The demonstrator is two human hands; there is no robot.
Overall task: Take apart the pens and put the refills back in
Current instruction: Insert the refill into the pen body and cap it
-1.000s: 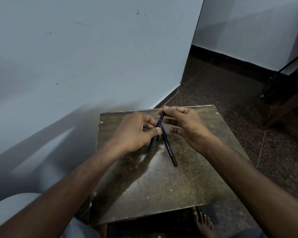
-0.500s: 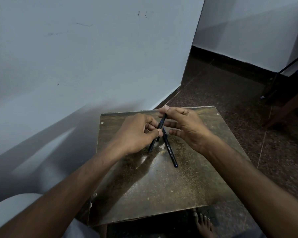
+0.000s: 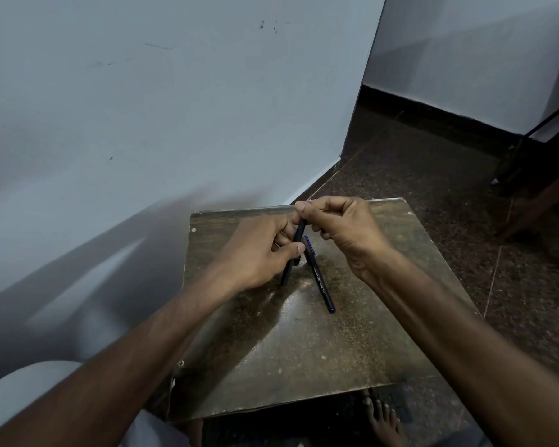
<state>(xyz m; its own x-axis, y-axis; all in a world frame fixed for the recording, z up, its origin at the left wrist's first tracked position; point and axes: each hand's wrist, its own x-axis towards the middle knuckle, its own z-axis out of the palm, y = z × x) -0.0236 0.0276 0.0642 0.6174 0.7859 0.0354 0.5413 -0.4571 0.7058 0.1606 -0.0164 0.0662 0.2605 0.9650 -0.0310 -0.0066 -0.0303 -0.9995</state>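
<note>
Both hands are holding one dark pen (image 3: pixel 296 245) above the worktop's (image 3: pixel 304 366) far edge — left hand (image 3: pixel 259 250) clamping its lower part, right hand (image 3: pixel 339 225) pinching its top end. A second pen (image 3: pixel 320 279) is lying just beside, pointing at the near right corner.

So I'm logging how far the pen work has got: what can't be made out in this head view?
- Held pen: its top end is covered by the right hand's fingertips, so whether a part has come loose is hidden.
- Its middle is covered by the left hand's grip.
- Second pen on the table: its print is too small to read.
- No refill shows.
</note>
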